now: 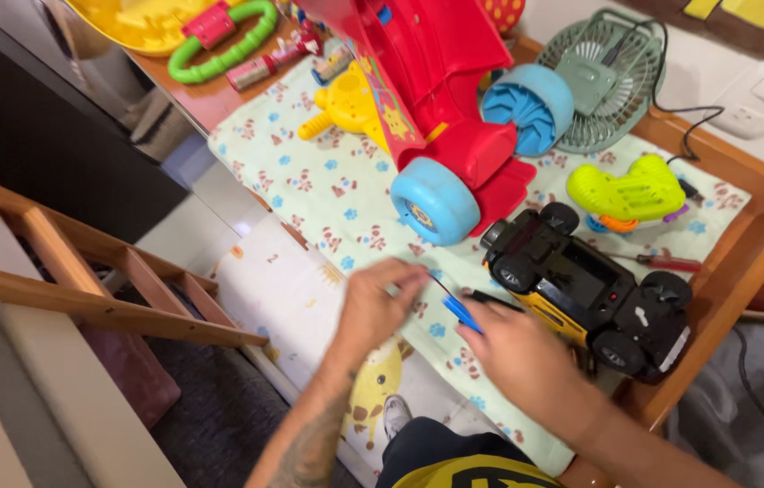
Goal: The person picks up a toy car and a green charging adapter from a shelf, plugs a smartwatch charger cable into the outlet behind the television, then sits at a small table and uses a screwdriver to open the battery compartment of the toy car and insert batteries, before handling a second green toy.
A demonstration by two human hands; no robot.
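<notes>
The right hand [526,357] covers most of the blue-handled tool [459,311], so its grip and handle end cannot be told. Both hands are blurred. The red ride-on toy [436,81] and yellow toy [133,20] at the far side are cut by the top edge. The car [585,289] lies upturned, its top hidden.

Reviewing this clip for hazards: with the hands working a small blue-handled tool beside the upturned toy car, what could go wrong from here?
1. The blue-handled screwdriver lies between the left hand and right hand; its thin tip points toward the left fingers and might jab them.
2. The yellow and black toy car, wheels up, sits near the tray's wooden rim; a nudge might tip it off.
3. The red-handled screwdriver lies loose and could roll.
</notes>
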